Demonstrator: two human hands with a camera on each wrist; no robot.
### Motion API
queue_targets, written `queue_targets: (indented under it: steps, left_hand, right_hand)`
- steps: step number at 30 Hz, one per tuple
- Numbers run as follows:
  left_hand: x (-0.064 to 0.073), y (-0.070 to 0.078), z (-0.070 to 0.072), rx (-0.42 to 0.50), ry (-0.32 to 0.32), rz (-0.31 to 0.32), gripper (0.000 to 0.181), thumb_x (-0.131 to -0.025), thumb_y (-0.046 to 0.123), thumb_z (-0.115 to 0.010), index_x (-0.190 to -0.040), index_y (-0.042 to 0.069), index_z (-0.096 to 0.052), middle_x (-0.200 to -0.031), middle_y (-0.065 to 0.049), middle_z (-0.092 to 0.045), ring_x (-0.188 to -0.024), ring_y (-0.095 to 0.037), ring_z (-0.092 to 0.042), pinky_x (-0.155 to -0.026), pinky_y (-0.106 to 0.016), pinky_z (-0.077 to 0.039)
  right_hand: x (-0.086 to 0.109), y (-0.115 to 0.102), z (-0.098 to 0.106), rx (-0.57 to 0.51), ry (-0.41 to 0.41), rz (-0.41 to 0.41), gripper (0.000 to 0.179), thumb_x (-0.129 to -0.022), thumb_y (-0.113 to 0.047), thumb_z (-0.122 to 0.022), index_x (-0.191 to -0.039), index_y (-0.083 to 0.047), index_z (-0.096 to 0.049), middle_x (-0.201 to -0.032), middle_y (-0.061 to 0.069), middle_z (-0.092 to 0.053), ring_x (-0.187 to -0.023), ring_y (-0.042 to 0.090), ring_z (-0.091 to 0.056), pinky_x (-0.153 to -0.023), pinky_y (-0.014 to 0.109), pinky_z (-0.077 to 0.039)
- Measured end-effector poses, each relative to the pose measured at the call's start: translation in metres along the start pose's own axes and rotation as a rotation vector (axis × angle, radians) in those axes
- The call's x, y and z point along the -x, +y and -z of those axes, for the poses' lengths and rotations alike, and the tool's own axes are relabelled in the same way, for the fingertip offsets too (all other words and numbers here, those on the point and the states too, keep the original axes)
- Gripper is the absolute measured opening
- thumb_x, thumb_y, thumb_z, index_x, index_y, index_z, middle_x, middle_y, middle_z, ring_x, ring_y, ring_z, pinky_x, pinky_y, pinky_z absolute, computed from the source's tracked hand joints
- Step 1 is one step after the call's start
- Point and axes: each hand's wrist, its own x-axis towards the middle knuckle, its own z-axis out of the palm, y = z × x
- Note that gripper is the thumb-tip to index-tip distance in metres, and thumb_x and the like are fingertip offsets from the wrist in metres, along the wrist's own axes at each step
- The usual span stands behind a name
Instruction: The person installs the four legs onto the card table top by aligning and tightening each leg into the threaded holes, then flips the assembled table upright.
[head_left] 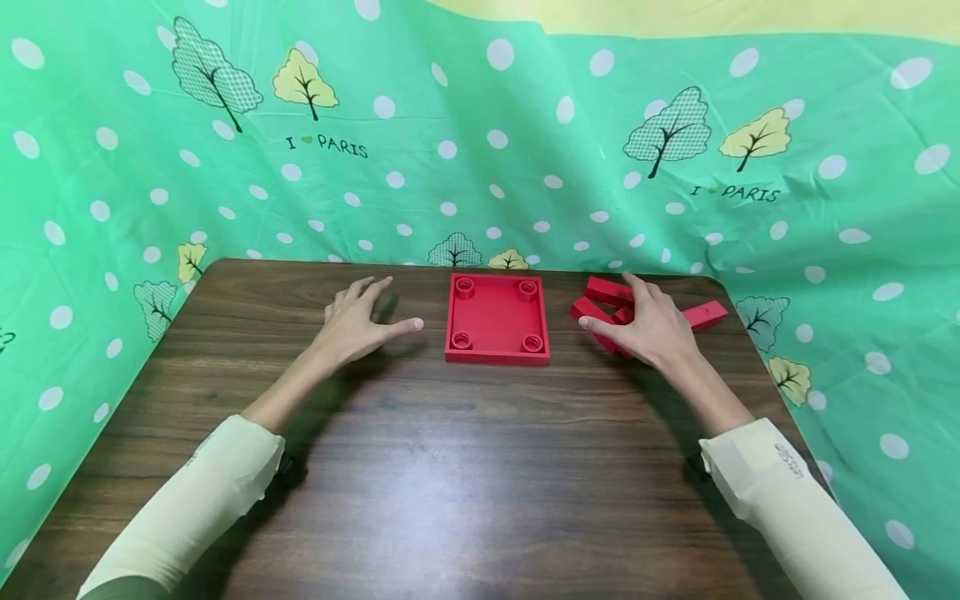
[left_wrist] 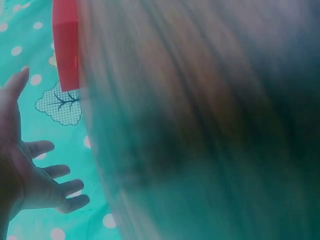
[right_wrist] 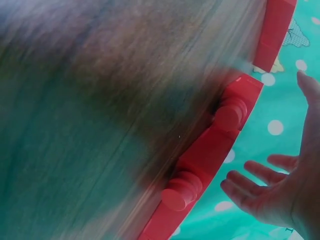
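Red tray (head_left: 498, 310): lies flat before a green dotted cloth (head_left: 465, 200), near the far edge of a dark wooden table (head_left: 450, 475). Sits between the left hand (head_left: 356, 325) and the right hand (head_left: 658, 327), apart from both. On the left, empty-handed, with fingers loosely spread and thumb toward the tray. On the right, apparently holding nothing either, with thumb and fingers parted over a cluster of red bars (head_left: 609, 291); cannot tell whether touching. Smaller still: a round socket (head_left: 465, 288) at each tray corner, no bar standing in any, and stubby pegs (right_wrist: 182, 192) on the bars. Looks like the reaching step. Seems to call next for pinching one bar cleanly, without dragging its neighbours along.
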Motion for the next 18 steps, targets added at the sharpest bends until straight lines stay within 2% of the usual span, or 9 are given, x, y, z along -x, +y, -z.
queue_targets:
  steps: [5, 8, 12, 18]
  left_hand:
    - [0.002, 0.004, -0.002, 0.054, -0.021, 0.001, 0.114, -0.091, 0.082, -0.075, -0.177, 0.019, -0.038, -0.177, -0.023, -0.040, -0.158, -0.051, -0.040, -0.131, -0.077, -0.031]
    - [0.003, 0.006, -0.003, 0.090, -0.030, 0.001, 0.111, -0.092, 0.080, -0.076, -0.176, 0.018, -0.040, -0.177, -0.023, -0.040, -0.162, -0.052, -0.037, -0.134, -0.078, -0.029]
    - [0.004, 0.010, -0.004, 0.147, -0.052, 0.010, 0.107, -0.092, 0.078, -0.078, -0.174, 0.018, -0.043, -0.177, -0.021, -0.039, -0.165, -0.049, -0.036, -0.132, -0.079, -0.035]
    - [0.003, 0.016, -0.008, 0.220, -0.058, 0.015, 0.100, -0.092, 0.072, -0.082, -0.171, 0.020, -0.049, -0.172, -0.019, -0.047, -0.149, -0.043, -0.055, -0.121, -0.070, -0.052]
  right_hand:
    - [-0.002, -0.001, 0.002, -0.010, -0.007, -0.005, 0.124, -0.093, -0.088, -0.066, -0.178, -0.007, -0.026, -0.170, 0.032, -0.043, -0.150, 0.054, -0.047, -0.120, 0.081, -0.048]
    - [-0.002, -0.001, 0.002, -0.014, -0.005, 0.003, 0.121, -0.095, -0.085, -0.067, -0.177, -0.006, -0.028, -0.169, 0.032, -0.044, -0.149, 0.054, -0.048, -0.120, 0.081, -0.048]
    - [-0.003, -0.001, 0.003, -0.032, -0.014, 0.006, 0.118, -0.095, -0.083, -0.069, -0.177, -0.007, -0.030, -0.169, 0.031, -0.046, -0.148, 0.053, -0.049, -0.120, 0.081, -0.048]
    - [-0.003, -0.003, 0.005, -0.042, -0.027, 0.000, 0.115, -0.096, -0.080, -0.070, -0.176, -0.006, -0.033, -0.169, 0.030, -0.048, -0.147, 0.052, -0.051, -0.121, 0.079, -0.049]
